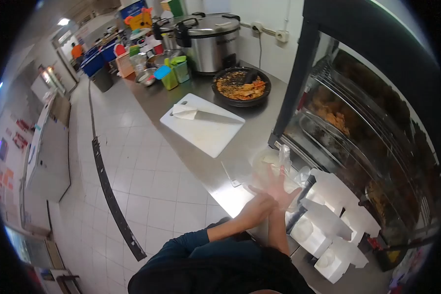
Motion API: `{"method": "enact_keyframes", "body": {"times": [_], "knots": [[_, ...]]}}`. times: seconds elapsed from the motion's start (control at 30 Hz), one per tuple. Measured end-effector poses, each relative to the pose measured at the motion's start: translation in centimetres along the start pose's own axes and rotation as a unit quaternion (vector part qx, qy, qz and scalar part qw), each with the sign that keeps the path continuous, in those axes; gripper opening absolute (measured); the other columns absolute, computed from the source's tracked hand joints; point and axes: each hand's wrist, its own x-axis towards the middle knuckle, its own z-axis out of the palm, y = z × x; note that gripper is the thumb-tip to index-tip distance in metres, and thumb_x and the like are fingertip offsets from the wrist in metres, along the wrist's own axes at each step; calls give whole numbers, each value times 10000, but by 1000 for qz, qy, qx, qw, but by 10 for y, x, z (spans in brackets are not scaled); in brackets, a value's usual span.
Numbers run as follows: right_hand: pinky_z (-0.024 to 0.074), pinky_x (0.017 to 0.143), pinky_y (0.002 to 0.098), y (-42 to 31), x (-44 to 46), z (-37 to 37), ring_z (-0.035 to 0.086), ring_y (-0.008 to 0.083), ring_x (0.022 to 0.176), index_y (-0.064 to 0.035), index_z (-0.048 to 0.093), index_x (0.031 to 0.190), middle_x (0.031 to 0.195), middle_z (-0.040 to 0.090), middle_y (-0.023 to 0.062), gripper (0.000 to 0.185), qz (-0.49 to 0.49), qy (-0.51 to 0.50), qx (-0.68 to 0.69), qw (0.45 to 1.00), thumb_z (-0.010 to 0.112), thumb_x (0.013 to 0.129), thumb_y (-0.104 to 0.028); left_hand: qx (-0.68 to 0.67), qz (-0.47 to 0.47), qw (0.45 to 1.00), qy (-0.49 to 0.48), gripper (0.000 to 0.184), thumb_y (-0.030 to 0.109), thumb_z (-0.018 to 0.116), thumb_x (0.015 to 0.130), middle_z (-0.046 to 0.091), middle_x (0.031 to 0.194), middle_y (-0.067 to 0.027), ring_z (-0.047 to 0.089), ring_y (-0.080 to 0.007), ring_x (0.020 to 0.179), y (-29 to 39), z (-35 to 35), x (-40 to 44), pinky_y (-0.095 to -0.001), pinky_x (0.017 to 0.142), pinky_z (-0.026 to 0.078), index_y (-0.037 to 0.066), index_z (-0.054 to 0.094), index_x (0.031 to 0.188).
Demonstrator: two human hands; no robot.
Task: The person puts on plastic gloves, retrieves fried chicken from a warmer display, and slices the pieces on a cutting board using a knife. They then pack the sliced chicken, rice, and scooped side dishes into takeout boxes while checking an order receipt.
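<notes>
My right hand (278,188) is stretched out with its fingers spread, palm side unclear, above the steel counter. A hazy clear film, which looks like a thin plastic glove, covers it. Closed at the right wrist, my left hand (260,209) pinches the cuff area of that glove. Just beyond the fingers lies crumpled clear plastic (285,156). To the right stand several open white paper boxes (309,235), some with a rounded white portion inside.
A white cutting board (206,134) bears a broad-bladed knife (215,117). Behind it are a black bowl of orange-brown food (241,88), a large steel cooker (210,46) and lidded green containers (169,79). A glass display cabinet (304,98) with fried food borders the right side.
</notes>
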Motion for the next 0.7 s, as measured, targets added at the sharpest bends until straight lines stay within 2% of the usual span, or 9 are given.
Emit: {"method": "enact_keyframes", "body": {"times": [0.1, 0.23, 0.3, 0.33, 0.37, 0.47, 0.5, 0.57, 0.7], "knots": [[125, 883, 678, -1, 17, 18, 137, 419, 1209, -274, 268, 1274, 1348, 176, 111, 745, 37, -27, -64, 997, 344, 674, -710, -21, 154, 980, -127, 207, 16, 534, 712, 521, 908, -117, 515, -252, 843, 2, 11, -8, -314, 707, 438, 36, 543, 918], [351, 876, 519, -26, 54, 31, 368, 332, 1112, -161, 326, 1229, 1271, 294, 142, 588, -104, 109, -238, 960, 484, 770, -493, -155, 39, 973, -167, 244, 41, 523, 702, 524, 923, -110, 516, -240, 867, -17, -19, 6, -337, 725, 435, 65, 535, 945], [429, 816, 330, -38, 82, 21, 489, 204, 953, -67, 396, 1140, 1130, 421, 110, 427, -372, 229, -443, 783, 583, 779, -199, -65, 118, 975, -175, 250, 42, 524, 701, 530, 921, -97, 524, -245, 842, -55, -39, 17, -345, 704, 435, 66, 534, 950], [429, 795, 304, -54, 94, 25, 496, 176, 909, -40, 427, 1090, 1059, 450, 89, 389, -415, 241, -545, 687, 602, 754, -122, -19, 155, 972, -178, 253, 43, 524, 701, 533, 920, -90, 527, -248, 829, -80, -50, 22, -348, 694, 435, 67, 533, 953], [429, 774, 278, -63, 109, 35, 503, 148, 864, -13, 458, 1041, 987, 480, 67, 355, -449, 247, -637, 576, 622, 728, -45, 38, 142, 974, -173, 224, 43, 521, 700, 563, 879, -83, 543, -262, 774, -112, -62, 28, -349, 649, 431, 69, 557, 920], [427, 696, 252, -52, 166, 63, 504, 135, 790, -25, 538, 876, 835, 512, 44, 169, -491, 235, -746, 384, 607, 722, -21, 119, -32, 983, -138, 185, 21, 442, 734, 584, 856, -150, 554, -286, 795, -241, -125, 55, -360, 739, 427, 36, 582, 853], [427, 684, 255, -50, 181, 67, 508, 142, 780, -28, 536, 873, 828, 513, 43, 171, -494, 225, -787, 294, 607, 718, -20, -2, -81, 997, -15, 210, 47, 390, 785, 566, 913, -159, 532, -300, 867, -297, -158, 59, -361, 797, 401, 30, 570, 891], [426, 660, 261, -45, 204, 74, 518, 155, 760, -32, 532, 867, 814, 515, 43, 176, -481, 208, -845, 108, 607, 709, -17, 157, -107, 971, 143, 216, 90, 383, 800, 572, 911, -159, 525, -293, 870, -373, -225, 83, -360, 795, 390, 6, 575, 856], [434, 644, 284, -62, 209, 59, 527, 197, 727, -42, 532, 831, 805, 512, 77, 167, -500, 187, -844, -55, 613, 690, -4, 298, -85, 937, -159, 157, 65, 571, 674, 568, 867, -129, 531, -289, 812, -473, -327, 108, -370, 719, 419, 71, 601, 828]]}}
